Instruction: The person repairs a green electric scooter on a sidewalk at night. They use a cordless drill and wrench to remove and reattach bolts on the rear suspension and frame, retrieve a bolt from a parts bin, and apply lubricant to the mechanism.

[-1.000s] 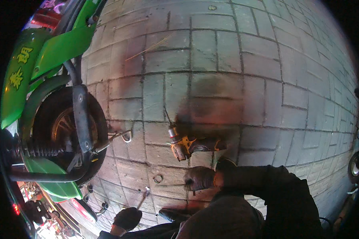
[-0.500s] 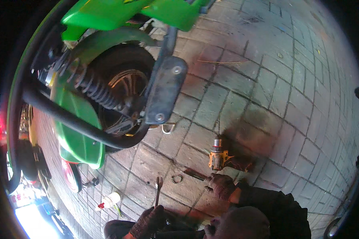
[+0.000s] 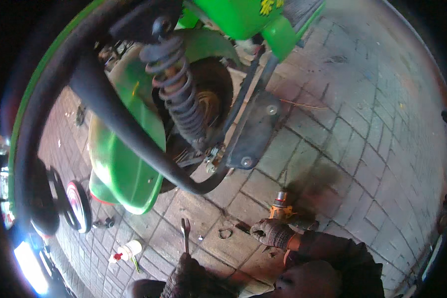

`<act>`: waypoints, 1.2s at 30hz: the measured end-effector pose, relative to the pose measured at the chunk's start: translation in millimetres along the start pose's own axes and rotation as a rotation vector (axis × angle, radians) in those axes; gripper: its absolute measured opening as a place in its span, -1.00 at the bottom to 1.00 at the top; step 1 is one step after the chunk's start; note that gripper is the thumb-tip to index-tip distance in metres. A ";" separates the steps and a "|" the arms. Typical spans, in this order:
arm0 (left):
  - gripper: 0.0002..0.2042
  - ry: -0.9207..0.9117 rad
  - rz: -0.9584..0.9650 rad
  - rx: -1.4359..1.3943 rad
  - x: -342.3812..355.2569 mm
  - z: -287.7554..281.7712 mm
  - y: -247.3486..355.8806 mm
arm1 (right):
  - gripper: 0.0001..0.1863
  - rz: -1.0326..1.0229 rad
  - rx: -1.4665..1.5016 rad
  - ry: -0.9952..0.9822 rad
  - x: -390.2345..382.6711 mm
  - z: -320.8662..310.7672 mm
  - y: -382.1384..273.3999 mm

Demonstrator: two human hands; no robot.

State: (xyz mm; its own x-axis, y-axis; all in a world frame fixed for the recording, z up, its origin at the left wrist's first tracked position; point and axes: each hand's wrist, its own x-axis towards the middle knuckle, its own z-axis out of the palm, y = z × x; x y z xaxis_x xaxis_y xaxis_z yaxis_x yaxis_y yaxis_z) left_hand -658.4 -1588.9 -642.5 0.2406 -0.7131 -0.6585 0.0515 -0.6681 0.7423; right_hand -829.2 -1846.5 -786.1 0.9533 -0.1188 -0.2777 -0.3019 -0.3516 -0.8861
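Note:
My gloved left hand (image 3: pixel 185 274) is closed round the handle of an open-ended wrench (image 3: pixel 185 232), its forked jaw pointing away from me over the paving. To the right, my gloved right hand (image 3: pixel 273 232) has its fingers curled; whatever lies inside them, if anything, is hidden. Just beyond that hand sits a yellow-and-black power tool (image 3: pixel 281 211) with a metal nose, its near part covered by the hand. A short dark piece (image 3: pixel 242 227) lies by the right fingertips. Between the hands, a small dark metal ring (image 3: pixel 225 233) rests on the bricks.
A green vehicle stands at the upper left, with a coil-spring shock absorber (image 3: pixel 176 89), a green fender (image 3: pixel 129 154), a black tubular bar (image 3: pixel 119 124) and a dark plate (image 3: pixel 253 131). A white bottle with a red cap (image 3: pixel 129 251) lies left of the wrench. Brick paving (image 3: pixel 342 154) stretches to the right.
The view has shifted, so the vehicle appears larger and farther right. My right hand has come up against the power tool and now covers part of it. The wrench stays in my left hand.

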 end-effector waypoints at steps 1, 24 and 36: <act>-0.83 -0.003 0.002 -0.046 1.7 11.1 5.7 | -0.88 -0.011 -0.065 -0.041 -1.2 -22.5 -13.6; -0.64 0.705 -0.416 -0.569 -245.4 124.6 224.7 | -0.37 0.503 -0.243 -0.239 -222.9 -93.7 -354.4; -0.77 0.449 -0.525 -1.231 -387.0 191.9 232.4 | -0.71 0.836 0.610 -0.152 -351.2 -66.1 -392.7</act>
State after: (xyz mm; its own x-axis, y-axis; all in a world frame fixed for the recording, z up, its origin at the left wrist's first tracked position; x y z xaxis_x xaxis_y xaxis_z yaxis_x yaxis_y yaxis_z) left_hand -925.5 -1508.9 -239.0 0.2009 -0.1594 -0.9666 0.9758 -0.0542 0.2117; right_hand -1045.9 -1728.1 -316.0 0.4458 0.0248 -0.8948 -0.8508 0.3224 -0.4150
